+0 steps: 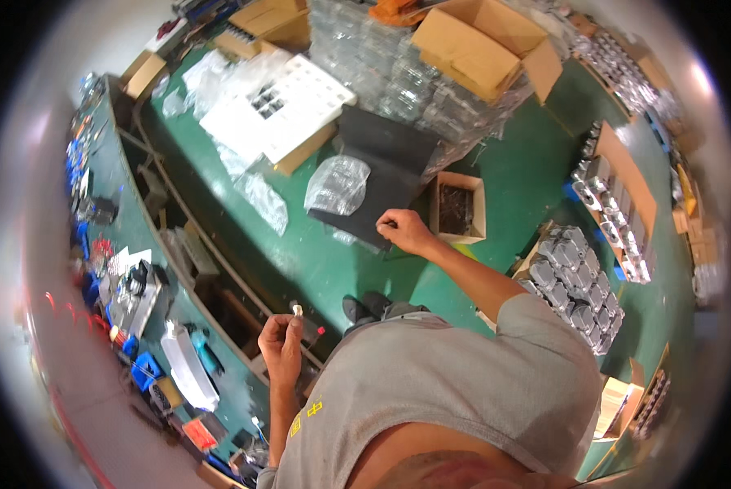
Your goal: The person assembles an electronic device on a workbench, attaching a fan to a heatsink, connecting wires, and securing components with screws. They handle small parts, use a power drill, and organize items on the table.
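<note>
Left hand (280, 346), grip pinching a small white piece (298, 310) up beside the bench (141, 232): in hand, not yet placed! Right hand (408, 233) curls near the black panel (381, 175), farther off; can't tell whether it's pinching anything, or how much work remains.

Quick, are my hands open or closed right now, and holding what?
Left hand: closed, pinching a small whitish piece.
Right hand: curled closed; whether it holds anything can't be told.
</note>
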The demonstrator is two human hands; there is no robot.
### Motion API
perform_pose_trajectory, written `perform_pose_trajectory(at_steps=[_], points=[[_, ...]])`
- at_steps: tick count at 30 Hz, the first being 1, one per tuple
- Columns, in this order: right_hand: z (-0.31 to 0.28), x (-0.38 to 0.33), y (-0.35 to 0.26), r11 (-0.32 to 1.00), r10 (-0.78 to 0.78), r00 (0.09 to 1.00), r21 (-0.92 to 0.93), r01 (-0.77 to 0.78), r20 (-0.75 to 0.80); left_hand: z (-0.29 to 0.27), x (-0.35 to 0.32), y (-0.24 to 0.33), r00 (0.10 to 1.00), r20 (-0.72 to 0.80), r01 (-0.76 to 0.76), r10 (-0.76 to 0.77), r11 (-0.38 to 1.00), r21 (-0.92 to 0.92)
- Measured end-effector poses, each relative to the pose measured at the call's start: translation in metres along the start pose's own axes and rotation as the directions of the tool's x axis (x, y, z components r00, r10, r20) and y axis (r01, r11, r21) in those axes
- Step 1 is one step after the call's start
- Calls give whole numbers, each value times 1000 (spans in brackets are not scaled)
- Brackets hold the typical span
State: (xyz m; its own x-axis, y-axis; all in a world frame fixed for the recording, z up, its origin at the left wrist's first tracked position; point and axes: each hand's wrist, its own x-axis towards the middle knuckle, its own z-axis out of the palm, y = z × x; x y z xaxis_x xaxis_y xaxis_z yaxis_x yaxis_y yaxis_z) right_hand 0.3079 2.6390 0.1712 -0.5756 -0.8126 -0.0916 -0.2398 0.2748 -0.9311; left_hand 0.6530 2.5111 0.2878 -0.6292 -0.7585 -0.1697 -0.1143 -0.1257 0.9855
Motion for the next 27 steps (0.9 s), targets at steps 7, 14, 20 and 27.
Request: perform_pose_trajectory(at_steps=[7,14,20,27], points=[[-129,10,-92,980,-136,907,-190,63,-399,11,96,-2,964,266,11,-21,999,38],[-300,50,-131,857,-477,666,-471,209,-573,61,166,1,936,352,-58,5,988,141],[-453,140,-119,768,-536,642,-632,103,-548,129,216,-10,950,311,-35,-21,984,173],[-625,298,-26,722,-236,949,-691,26,-210,249,281,-2,966,258,-29,-25,979,203]])
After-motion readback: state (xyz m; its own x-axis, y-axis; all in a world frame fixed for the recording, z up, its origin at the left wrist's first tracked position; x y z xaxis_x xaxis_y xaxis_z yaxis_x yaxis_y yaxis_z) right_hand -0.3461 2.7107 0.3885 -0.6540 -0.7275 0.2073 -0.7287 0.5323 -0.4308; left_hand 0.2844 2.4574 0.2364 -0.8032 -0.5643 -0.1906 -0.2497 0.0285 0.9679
